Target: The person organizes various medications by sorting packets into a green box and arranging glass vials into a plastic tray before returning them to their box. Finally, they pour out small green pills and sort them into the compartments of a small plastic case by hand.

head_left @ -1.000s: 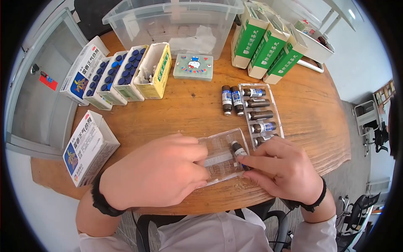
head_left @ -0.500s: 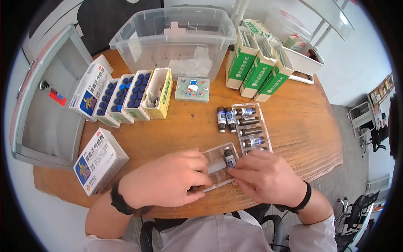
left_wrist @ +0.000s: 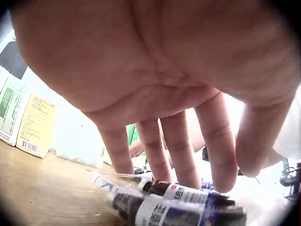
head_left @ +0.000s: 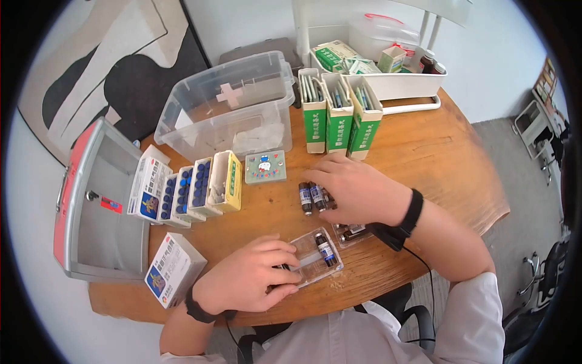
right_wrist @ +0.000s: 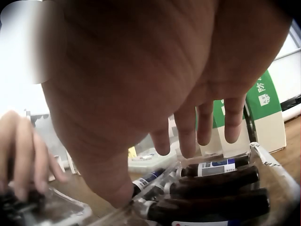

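My left hand lies over the left end of a clear plastic tray; in the left wrist view its fingers hang down over dark labelled vials. A single vial lies in the tray's right end. My right hand hovers over a second clear tray of dark vials, its fingers extended and its thumb beside a vial. Two loose vials lie side by side, partly under the right fingertips. Whether the right hand touches one, I cannot tell.
Boxes of blue-capped vials, a yellow box and a green case stand behind. Further back are a clear bin, green-and-white boxes and a white basket. A white box is at left.
My right hand has left the vial in the near tray and moved forward over the far tray and loose vials. My left hand stays at the near tray. The head view has shifted.
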### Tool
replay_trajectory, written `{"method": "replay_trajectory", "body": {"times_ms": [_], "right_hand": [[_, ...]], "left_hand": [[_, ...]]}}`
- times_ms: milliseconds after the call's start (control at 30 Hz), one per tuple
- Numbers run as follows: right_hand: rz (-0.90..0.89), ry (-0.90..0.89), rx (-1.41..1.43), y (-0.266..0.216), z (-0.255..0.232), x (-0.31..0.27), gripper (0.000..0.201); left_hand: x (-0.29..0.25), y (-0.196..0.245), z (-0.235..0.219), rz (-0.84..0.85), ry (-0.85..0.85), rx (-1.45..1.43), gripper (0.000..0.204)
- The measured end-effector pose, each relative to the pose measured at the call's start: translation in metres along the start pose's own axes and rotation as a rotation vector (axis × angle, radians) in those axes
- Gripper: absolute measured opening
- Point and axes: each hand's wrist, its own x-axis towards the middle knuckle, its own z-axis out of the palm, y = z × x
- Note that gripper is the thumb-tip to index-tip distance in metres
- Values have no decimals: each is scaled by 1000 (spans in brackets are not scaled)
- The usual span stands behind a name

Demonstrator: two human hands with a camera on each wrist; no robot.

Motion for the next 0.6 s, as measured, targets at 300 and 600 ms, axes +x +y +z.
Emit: {"method": "replay_trajectory", "body": {"times_ms": [300, 600], "right_hand": [[63, -21, -87, 4, 20, 12, 57], [139, -24, 200, 2, 19, 20, 43]], "left_hand": [[80, -45, -10, -254, 146, 162, 58], [57, -49, -14, -447, 61, 212, 58]]}}
